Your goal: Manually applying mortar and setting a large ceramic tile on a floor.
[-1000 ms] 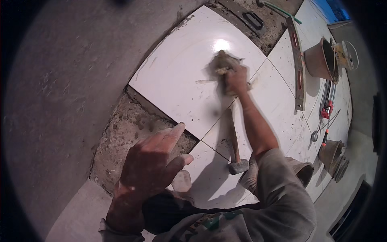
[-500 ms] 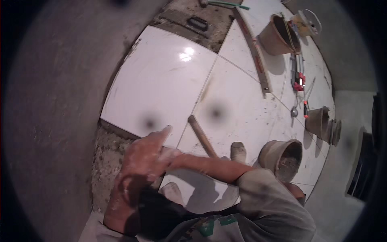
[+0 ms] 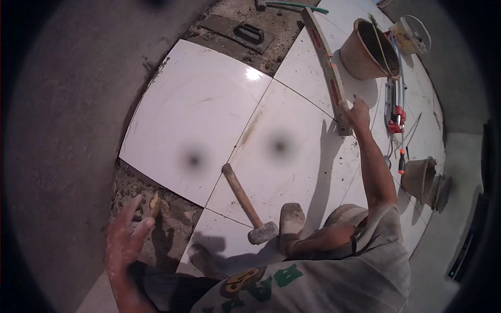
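Observation:
My right hand (image 3: pixel 357 113) reaches out to the near end of a long spirit level (image 3: pixel 324 60), its fingers closed at the bar's edge. The level lies across the white floor tiles at the right. At the lower left my left hand (image 3: pixel 125 235) is open, fingers apart and holding nothing, above a strip of rough mortar (image 3: pixel 175 214). A large white tile (image 3: pixel 193 109) lies beside that strip. Between my hands a mallet (image 3: pixel 242 198) with a wooden handle rests on the tiles, its grey head near my foot.
A black-handled float (image 3: pixel 250 34) lies on bare mortar at the far side. On the right stand a brown bucket (image 3: pixel 368 49), a clear pail (image 3: pixel 409 34) and another bucket (image 3: pixel 417 175). A red-and-silver tile cutter (image 3: pixel 396 107) and a screwdriver (image 3: pixel 402 160) lie between them. A grey wall (image 3: pixel 68 130) rises left.
My right arm has swung from across my lap out to the spirit level. My left hand has drawn back left and down, off the tile edge. The mallet's head now shows.

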Motion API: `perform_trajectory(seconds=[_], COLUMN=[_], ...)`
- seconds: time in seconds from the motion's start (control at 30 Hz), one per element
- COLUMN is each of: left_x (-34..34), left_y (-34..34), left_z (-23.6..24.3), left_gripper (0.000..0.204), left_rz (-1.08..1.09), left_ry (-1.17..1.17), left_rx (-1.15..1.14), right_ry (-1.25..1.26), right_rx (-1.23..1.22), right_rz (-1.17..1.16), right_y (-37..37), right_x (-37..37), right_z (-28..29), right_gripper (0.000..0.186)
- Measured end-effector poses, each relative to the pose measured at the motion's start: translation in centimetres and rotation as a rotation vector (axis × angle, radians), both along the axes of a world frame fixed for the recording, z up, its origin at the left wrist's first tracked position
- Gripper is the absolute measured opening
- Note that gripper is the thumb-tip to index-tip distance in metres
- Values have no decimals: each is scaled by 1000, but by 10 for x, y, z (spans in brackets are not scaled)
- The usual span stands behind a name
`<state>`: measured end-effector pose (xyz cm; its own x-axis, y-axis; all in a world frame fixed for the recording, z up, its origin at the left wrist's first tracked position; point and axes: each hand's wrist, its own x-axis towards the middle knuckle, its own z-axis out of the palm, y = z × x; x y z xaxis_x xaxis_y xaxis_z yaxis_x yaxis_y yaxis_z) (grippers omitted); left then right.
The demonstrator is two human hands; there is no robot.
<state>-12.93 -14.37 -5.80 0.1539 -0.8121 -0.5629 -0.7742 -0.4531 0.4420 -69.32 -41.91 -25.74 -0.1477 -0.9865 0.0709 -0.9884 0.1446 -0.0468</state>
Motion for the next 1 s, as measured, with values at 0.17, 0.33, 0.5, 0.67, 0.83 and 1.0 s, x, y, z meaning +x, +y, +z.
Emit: perform_trajectory(seconds=[0.17, 0.33, 0.5, 0.67, 0.83, 1.0], left_x=[-15, -40, -72, -86, -89, -90], left_y=[29, 46, 51, 49, 62, 84], left_z=[9, 14, 13, 17, 28, 43], left_gripper=[60, 60, 56, 57, 57, 59], left_rz=[209, 146, 76, -30, -44, 42], left_ry=[-130, -290, -204, -161, -224, -184], left_rx=[43, 85, -45, -31, -164, -112], right_ry=[-302, -299, -327, -661, -424, -306], right_rx=[127, 193, -2, 135, 357, 363], right_rz=[-95, -178, 18, 435, 652, 713], right_y=[-66, -80, -26, 52, 78, 68], right_x=[1, 16, 43, 96, 145, 160], right_z=[-30, -39, -27, -17, -38, -46], right_gripper=[68, 57, 43, 30, 32, 31])
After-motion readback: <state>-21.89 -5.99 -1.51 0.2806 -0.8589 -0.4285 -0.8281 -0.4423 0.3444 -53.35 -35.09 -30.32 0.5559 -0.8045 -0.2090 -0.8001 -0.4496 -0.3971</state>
